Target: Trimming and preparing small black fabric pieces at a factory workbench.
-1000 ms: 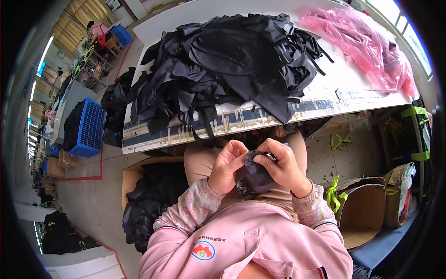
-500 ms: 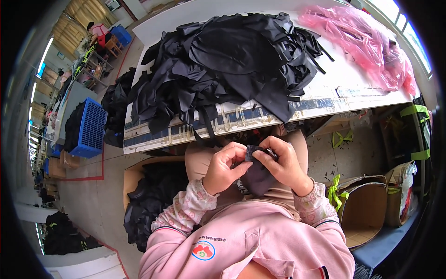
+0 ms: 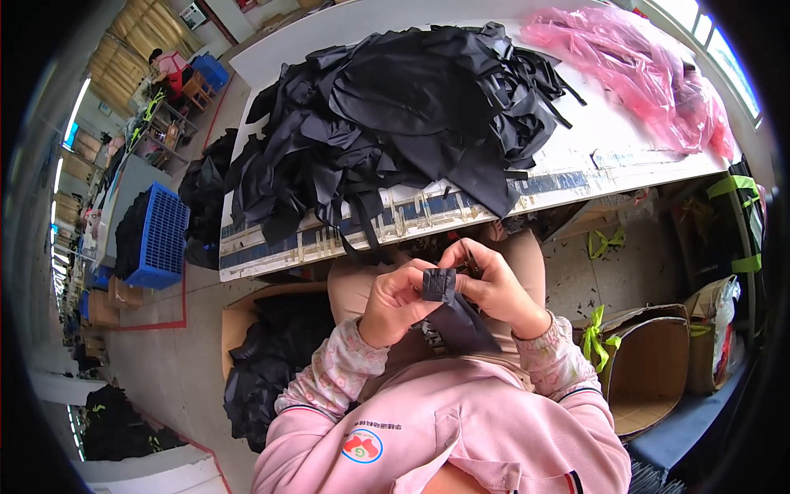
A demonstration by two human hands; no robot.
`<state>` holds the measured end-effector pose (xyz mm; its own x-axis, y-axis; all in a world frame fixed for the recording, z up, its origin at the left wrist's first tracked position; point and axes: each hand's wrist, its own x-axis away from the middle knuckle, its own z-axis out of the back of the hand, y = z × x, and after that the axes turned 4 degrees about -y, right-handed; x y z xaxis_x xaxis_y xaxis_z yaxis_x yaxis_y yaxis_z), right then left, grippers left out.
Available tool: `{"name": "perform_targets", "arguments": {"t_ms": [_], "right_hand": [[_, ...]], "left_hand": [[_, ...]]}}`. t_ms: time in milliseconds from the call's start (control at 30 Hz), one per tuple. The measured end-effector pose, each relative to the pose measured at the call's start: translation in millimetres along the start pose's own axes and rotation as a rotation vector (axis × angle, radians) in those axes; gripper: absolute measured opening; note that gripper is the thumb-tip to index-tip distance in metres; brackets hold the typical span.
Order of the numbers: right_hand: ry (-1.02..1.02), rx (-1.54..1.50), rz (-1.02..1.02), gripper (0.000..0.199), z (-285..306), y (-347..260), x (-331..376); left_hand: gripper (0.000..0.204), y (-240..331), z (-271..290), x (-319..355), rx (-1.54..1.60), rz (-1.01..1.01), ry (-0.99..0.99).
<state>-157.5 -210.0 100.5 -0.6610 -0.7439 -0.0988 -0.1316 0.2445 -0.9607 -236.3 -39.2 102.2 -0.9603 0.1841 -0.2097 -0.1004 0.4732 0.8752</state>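
Raised both forearms from the lower edge, pink sleeves bunched at the wrists. Left hand (image 3: 395, 303) and right hand (image 3: 494, 284) met at chest height, fingers (image 3: 428, 267) curled inward, pinching together.

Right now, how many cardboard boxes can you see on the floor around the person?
2. One box stands open at the person's right, under the table's end. Another box, at their left, holds black cloth. More may be hidden under the table.

Big heap of black fabric (image 3: 411, 107) on the tabletop (image 3: 609, 156), pink plastic bags (image 3: 650, 74) beside it. Blue crate (image 3: 160, 239) off left, open cardboard box (image 3: 650, 370) on the floor.
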Motion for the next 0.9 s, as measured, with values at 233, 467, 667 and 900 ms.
{"name": "perform_targets", "arguments": {"t_ms": [233,467,667,900], "right_hand": [[0.355,0.618,0.283,0.027,6,-1,11],[0.014,-0.115,-0.273,0.024,-21,-9,30],[-0.028,-0.171,-0.275,0.023,-28,-6,27],[0.117,0.203,-0.069,0.027,-33,7,25]], "left_hand": [[0.014,-6,3,2,-0.300,-0.203,0.200],[0.018,-18,8,1,-0.393,-0.277,0.305],[0.018,-21,8,5,-0.416,-0.293,0.299],[0.019,-24,6,8,-0.475,-0.266,0.292]]}}
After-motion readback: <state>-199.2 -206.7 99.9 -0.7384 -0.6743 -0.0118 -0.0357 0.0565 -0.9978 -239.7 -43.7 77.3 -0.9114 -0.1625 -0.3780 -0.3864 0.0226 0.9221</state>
